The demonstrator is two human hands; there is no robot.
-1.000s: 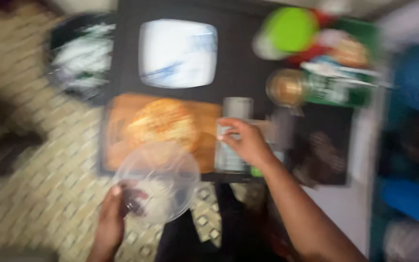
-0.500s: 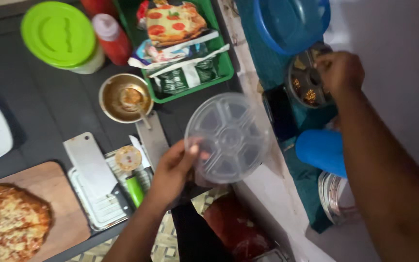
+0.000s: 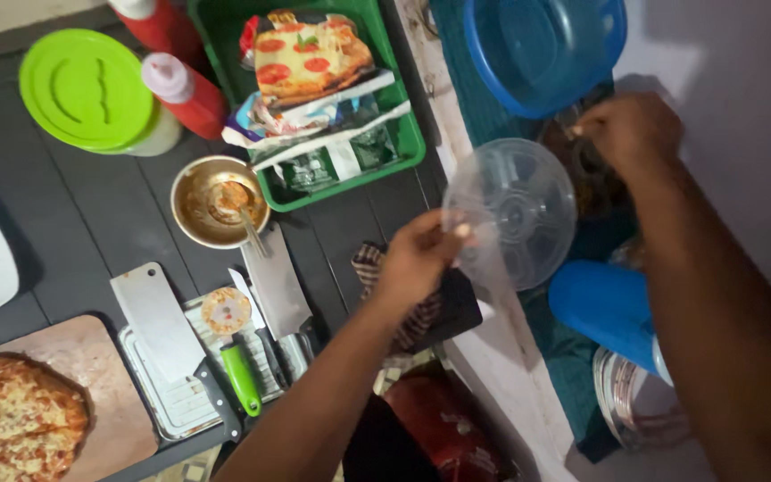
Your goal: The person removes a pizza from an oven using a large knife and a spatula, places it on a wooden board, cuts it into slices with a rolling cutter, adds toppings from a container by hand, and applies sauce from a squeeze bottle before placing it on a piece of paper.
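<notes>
1. The left hand [image 3: 417, 259] holds a clear round plastic lid [image 3: 510, 212] by its edge, fingers clamped on the rim, thumb on top
2. The lid hangs tilted in the air, just past the edge of the dark table [image 3: 73, 223], above a blue rounded object [image 3: 604, 303]
3. The right hand [image 3: 631, 129] is just beyond the lid, reaching down beside a blue plastic bowl [image 3: 546, 49]; its fingers curl together over something dark, and I cannot tell whether they grip anything
4. On the table, to the side of the lid, stands a green tray [image 3: 403, 147] holding a packet with a pizza picture [image 3: 310, 54]
5. Near the tray sit a small metal bowl [image 3: 216, 201] with brown sauce and a spoon, a red squeeze bottle [image 3: 189, 94] and a tub with a green lid [image 3: 87, 89]
6. Farther from the lid lie a cleaver [image 3: 158, 317], a second broad knife [image 3: 274, 286] and a green-handled pizza cutter [image 3: 234, 344] on a metal tray [image 3: 167, 402]
7. A pizza [image 3: 11, 419] rests on a wooden board [image 3: 104, 375] at the far corner from the lid
</notes>
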